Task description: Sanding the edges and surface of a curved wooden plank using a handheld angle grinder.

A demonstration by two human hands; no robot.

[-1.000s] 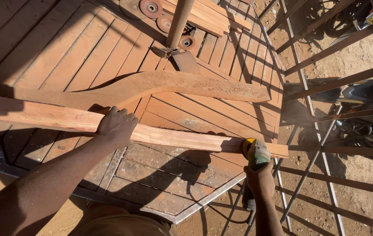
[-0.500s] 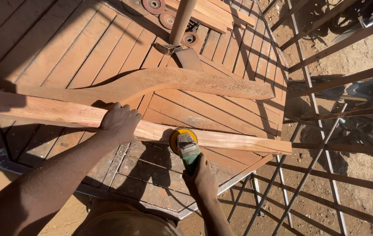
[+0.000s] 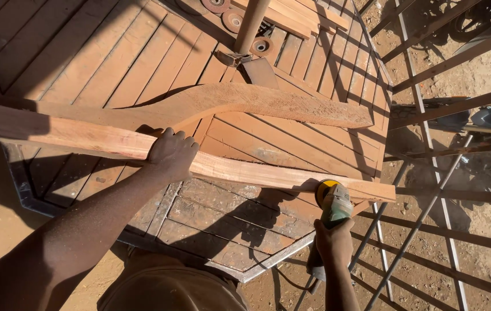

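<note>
Plank: a long, pale, reddish wooden plank (image 3: 240, 170) lies across the slatted tabletop (image 3: 113, 57), running from the 9 o'clock edge of the view down towards 4 o'clock, where its end juts past the tabletop's edge.
Left hand: the left hand (image 3: 172, 154) lies palm down on the plank near its middle, fingers curled over the far edge, pressing it down; the dusty forearm comes in from 7 o'clock.
Right hand: the right hand (image 3: 333, 242) is closed round the body of an angle grinder (image 3: 333, 206), at 5 o'clock from the left hand.
Grinder: green and grey body, yellow disc at the top; the disc meets the near edge of the plank close to its 4 o'clock end. A dark cord hangs from its rear towards 6 o'clock.
Curved board: a second, wavy-edged board (image 3: 245, 103) lies just beyond the plank at 12 o'clock, touching it at the left and spreading apart from it towards 3 o'clock.
Tabletop: many-sided, made of brown slats in angled panels inside a grey metal frame; a round post (image 3: 251, 26) rises from it at 12 o'clock, with round metal discs (image 3: 234, 20) beside the post.
Surroundings: thin metal bars (image 3: 429, 190) form a frame at 3 o'clock over sandy ground (image 3: 481, 69); strong sun throws hard shadows.
</note>
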